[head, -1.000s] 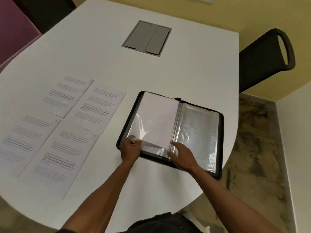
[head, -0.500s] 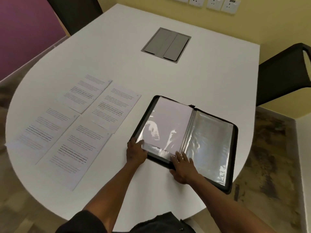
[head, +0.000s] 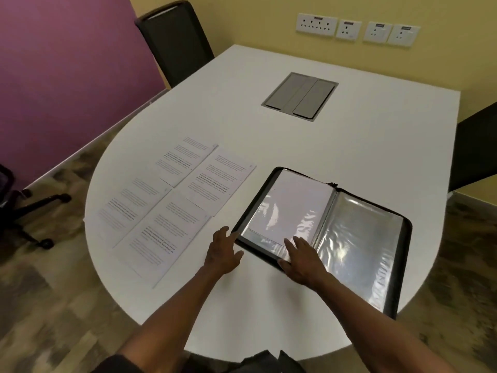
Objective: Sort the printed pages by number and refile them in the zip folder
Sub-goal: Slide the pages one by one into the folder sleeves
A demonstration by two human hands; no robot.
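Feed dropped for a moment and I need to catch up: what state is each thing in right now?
zip folder: unzipped, lying open flat on the table.
left sleeve: holds a white sheet.
right sleeve: looks empty.
four printed pages: loose, face up, left of the folder.
left hand: open, fingertips at the folder's near left corner.
right hand: open, flat on the left sleeve's lower edge.
table hatch: closed.

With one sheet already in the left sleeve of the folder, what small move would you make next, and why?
Probably reach the left hand to the nearest printed page and pick it up. That hand is open, holds nothing and lies beside the zip folder, while four pages lie loose on the table. The right hand rests flat on the filled sleeve, steadying it. Page numbers are unreadable here.
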